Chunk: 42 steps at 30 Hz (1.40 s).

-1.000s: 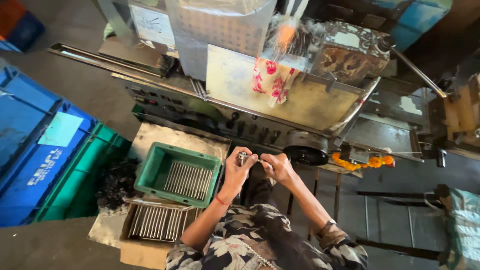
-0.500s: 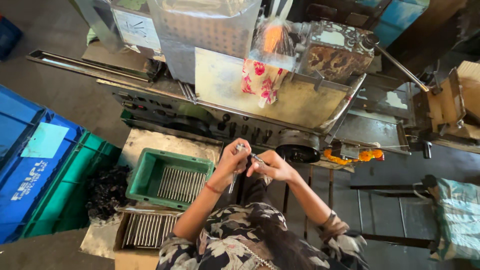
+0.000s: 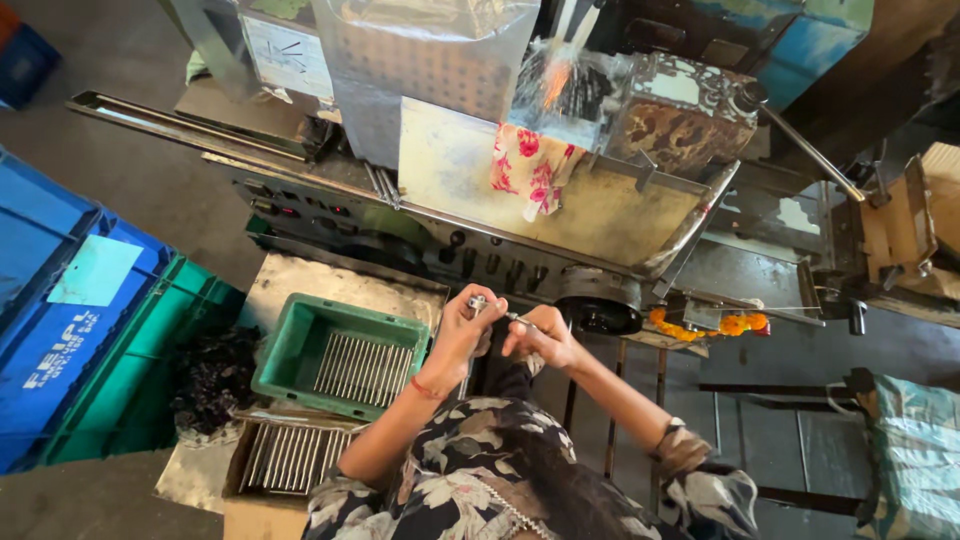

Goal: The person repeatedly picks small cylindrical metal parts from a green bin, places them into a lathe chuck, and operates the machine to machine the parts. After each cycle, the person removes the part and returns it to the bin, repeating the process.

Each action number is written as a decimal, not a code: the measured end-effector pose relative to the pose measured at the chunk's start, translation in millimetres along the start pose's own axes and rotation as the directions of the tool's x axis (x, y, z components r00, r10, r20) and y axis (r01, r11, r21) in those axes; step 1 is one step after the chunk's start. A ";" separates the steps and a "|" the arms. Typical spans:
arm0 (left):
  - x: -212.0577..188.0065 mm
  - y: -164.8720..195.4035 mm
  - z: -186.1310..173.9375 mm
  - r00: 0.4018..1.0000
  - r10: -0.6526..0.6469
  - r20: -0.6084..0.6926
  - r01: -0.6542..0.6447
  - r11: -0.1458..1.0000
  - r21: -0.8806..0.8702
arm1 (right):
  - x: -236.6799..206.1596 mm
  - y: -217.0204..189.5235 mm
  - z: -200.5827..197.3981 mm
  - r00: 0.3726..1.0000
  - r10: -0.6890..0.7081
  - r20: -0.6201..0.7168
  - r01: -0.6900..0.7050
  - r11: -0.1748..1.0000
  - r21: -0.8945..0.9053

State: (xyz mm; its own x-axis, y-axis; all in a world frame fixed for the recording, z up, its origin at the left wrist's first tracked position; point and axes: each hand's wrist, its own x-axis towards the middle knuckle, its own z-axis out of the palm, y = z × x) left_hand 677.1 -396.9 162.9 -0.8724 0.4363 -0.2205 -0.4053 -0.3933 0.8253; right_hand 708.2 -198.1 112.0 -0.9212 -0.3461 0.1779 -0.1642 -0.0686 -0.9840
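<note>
My left hand (image 3: 461,335) and my right hand (image 3: 540,335) are raised together in front of the grinding machine (image 3: 560,190). Between their fingertips they hold a small metal tool (image 3: 480,302) and a thin metal rod (image 3: 512,317). The left hand grips the tool's round head; the right hand pinches the rod at its other end. Just left of my left arm stands a green tray (image 3: 300,340) with a row of metal rods (image 3: 362,368) in it. Below that tray lies a cardboard box (image 3: 240,450) with more rods.
Sparks (image 3: 556,75) fly at the machine's top, above a floral cloth (image 3: 530,168). Blue and green crates (image 3: 80,330) stand at the left. A heap of dark swarf (image 3: 212,372) lies beside the tray. Orange flowers (image 3: 700,325) hang at the machine's right.
The view has shifted a little. Both hands stay together at the same spot, still working the tool and rod between the fingertips.
</note>
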 end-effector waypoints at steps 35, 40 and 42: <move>130.7 -71.9 -190.7 0.781 -0.238 -0.578 -0.349 0.600 -0.719 | 32.7 70.4 -132.8 0.798 0.290 -0.528 -0.283 0.954 0.095; 244.0 -50.9 -80.4 0.916 0.004 -0.402 -0.136 0.944 -0.300 | 60.9 35.9 -249.0 0.730 0.137 -0.670 -0.313 0.938 -0.149; 288.7 -26.3 -30.2 0.947 -0.030 -0.320 -0.021 0.988 -0.155 | 67.5 20.6 -304.9 0.688 0.035 -0.724 -0.319 0.912 -0.259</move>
State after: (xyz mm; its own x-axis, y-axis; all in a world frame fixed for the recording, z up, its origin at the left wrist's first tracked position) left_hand 427.6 -285.0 61.9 -0.9013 0.1660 -0.4002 -0.4245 -0.5230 0.7391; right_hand 535.0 62.4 101.9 -0.8955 0.4372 0.0833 0.0526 0.2898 -0.9556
